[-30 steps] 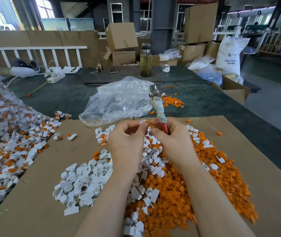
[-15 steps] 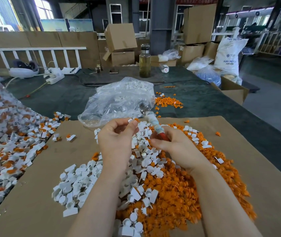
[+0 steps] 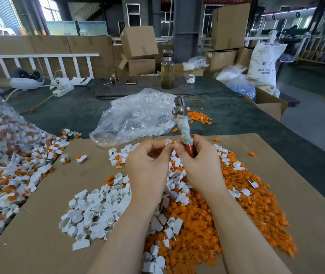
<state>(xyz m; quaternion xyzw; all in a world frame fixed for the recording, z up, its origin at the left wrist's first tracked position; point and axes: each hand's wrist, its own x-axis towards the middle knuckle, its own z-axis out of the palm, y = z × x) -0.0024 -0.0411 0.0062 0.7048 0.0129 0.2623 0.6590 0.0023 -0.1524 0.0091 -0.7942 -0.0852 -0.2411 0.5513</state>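
**A:** What are the hands working on?

**B:** The left hand [image 3: 147, 165] is pinching a small white cap [image 3: 167, 143] between thumb and fingertips, lifting it above the middle of the far edge of the cardboard sheet [image 3: 39, 244]. The right hand [image 3: 199, 161] is bringing its thumb and forefinger onto the same piece. It is likely seating an orange insert, though that is too small to tell.

**A:** And the tool?

**B:** The right hand's other fingers are curling round the red handle of a small hammer [image 3: 184, 127]. Its head is pointing up and away, probably so it is ready for a tap without being put down.

**A:** Why the piles?

**B:** Loose white caps [image 3: 98, 210] are lying beneath the left forearm and orange pieces [image 3: 207, 224] beneath the right, each within easy reach. Joined pieces [image 3: 9, 175] are lying heaped past the sheet's left edge. A clear bag [image 3: 136, 115] is resting on the desk [image 3: 237, 119] beyond the far edge.
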